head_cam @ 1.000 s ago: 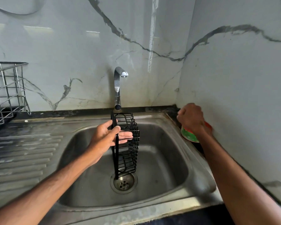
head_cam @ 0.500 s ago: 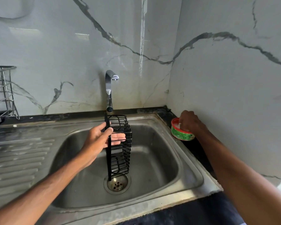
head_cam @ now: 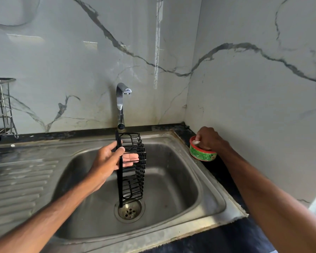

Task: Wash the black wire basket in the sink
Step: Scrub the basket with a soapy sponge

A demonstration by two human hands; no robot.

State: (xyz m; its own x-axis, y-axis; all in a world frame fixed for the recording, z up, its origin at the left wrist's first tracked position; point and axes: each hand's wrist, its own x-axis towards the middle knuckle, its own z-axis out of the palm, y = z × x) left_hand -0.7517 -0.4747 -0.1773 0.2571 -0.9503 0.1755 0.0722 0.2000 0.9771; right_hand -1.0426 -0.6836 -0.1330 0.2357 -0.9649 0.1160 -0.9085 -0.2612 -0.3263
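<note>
Marble-veined wall panels back a steel sink [head_cam: 190,229] set in a dark desk [head_cam: 226,240]. The left grip [head_cam: 108,159] clasps the black wire basket [head_cam: 135,172], held upright inside the basin with its lower end at the drain [head_cam: 129,210], below the tap [head_cam: 120,105]. The right grip [head_cam: 209,138] curls into a green-and-red tub [head_cam: 202,155] beside the sink's right rim; whether it grasps anything I cannot tell. A wire rack [head_cam: 0,110] stands far left.

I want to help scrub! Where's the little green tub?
Head view, right side: the green tub sits on the dark counter beside the right rim of the sink, near the wall corner. The right hand is in it, pinching a white wad.
</note>
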